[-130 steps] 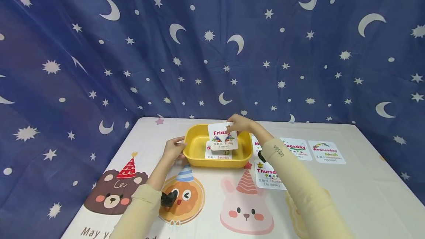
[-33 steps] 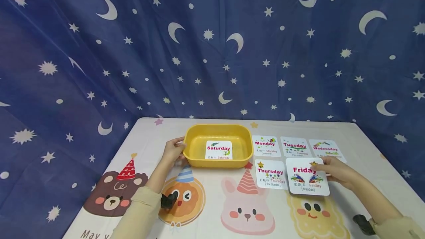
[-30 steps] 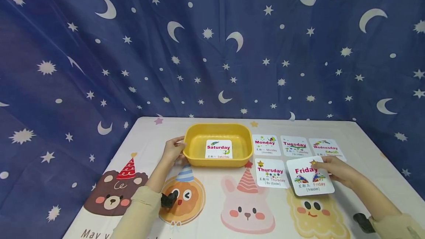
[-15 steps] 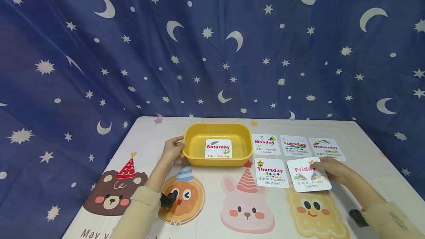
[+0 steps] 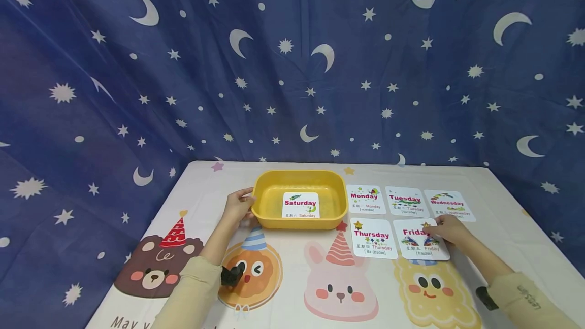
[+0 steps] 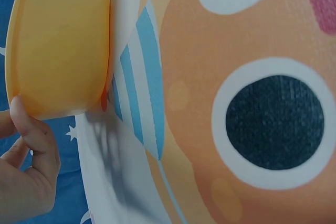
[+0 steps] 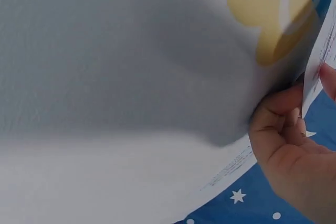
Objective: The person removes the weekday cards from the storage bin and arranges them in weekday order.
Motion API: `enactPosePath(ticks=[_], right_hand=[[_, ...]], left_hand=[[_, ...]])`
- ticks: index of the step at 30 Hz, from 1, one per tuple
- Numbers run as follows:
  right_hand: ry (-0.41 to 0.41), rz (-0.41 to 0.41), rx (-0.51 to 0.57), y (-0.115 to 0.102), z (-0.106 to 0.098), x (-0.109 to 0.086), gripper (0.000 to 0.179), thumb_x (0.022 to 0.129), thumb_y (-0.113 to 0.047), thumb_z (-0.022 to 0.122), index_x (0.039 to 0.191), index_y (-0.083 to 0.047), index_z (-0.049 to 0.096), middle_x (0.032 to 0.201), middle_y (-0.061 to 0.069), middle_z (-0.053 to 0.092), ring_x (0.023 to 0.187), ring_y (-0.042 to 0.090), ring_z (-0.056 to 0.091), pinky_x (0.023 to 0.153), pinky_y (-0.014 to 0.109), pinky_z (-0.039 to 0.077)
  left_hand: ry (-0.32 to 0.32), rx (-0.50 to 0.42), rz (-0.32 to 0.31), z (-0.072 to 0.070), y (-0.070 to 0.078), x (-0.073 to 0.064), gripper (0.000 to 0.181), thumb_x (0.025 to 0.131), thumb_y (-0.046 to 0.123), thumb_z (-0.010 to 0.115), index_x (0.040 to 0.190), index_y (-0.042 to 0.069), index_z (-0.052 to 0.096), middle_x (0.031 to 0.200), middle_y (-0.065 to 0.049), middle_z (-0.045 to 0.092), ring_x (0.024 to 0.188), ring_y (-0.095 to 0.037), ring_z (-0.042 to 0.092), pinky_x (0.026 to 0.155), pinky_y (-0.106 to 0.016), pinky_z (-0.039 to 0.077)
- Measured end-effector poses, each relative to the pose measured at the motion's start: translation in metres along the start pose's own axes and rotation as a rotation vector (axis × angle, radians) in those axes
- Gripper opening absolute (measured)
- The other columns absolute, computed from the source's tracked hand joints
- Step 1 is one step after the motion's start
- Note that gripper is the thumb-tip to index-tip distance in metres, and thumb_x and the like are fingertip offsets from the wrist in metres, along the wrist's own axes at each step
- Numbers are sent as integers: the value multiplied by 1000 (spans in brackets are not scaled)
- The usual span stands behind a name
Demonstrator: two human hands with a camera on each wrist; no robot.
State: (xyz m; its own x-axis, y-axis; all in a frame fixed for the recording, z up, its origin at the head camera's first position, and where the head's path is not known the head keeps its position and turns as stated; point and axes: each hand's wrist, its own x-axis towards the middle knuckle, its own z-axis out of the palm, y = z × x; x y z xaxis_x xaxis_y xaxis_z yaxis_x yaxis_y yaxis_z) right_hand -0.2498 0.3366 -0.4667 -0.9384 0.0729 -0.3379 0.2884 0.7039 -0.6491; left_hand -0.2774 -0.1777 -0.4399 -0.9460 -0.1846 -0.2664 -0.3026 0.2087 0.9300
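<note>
At the left end of a yellow plastic basin [image 5: 299, 224], my left hand [image 5: 237, 206] holds the rim. The left wrist view shows that hand [image 6: 34, 169] with its thumb against the basin's corner [image 6: 63, 45]. Inside the basin lies a Saturday card [image 5: 300, 205]. My right hand [image 5: 452, 231] pinches the right edge of a Friday card [image 5: 417, 245], just right of the Thursday card [image 5: 374, 248]. In the right wrist view the Friday card [image 7: 319, 61] stands tilted between thumb and fingers, and the curled fingers of the right hand [image 7: 289, 150] are close to the cloth.
Behind the Thursday and Friday cards, Monday [image 5: 365, 207], Tuesday [image 5: 407, 209] and Wednesday [image 5: 450, 212] cards lie in a row. The tablecloth [image 5: 283, 288] has printed cartoon faces. A blue curtain [image 5: 292, 65] with moons and stars hangs behind the table.
My right hand has carried the Friday card from above the basin to the right of the Thursday card, then lowered and straightened it. My left hand has stayed on the basin.
</note>
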Motion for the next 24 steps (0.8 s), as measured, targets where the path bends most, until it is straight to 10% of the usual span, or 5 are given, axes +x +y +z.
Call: enactPosePath(ticks=[24], right_hand=[[48, -81, -142, -1, 7, -8, 39, 86, -16, 61, 100, 11, 38, 87, 19, 47, 79, 23, 47, 60, 22, 39]], left_hand=[[5, -7, -9, 0, 3, -3, 42, 93, 7, 55, 135, 6, 50, 98, -9, 51, 55, -5, 51, 48, -15, 51]])
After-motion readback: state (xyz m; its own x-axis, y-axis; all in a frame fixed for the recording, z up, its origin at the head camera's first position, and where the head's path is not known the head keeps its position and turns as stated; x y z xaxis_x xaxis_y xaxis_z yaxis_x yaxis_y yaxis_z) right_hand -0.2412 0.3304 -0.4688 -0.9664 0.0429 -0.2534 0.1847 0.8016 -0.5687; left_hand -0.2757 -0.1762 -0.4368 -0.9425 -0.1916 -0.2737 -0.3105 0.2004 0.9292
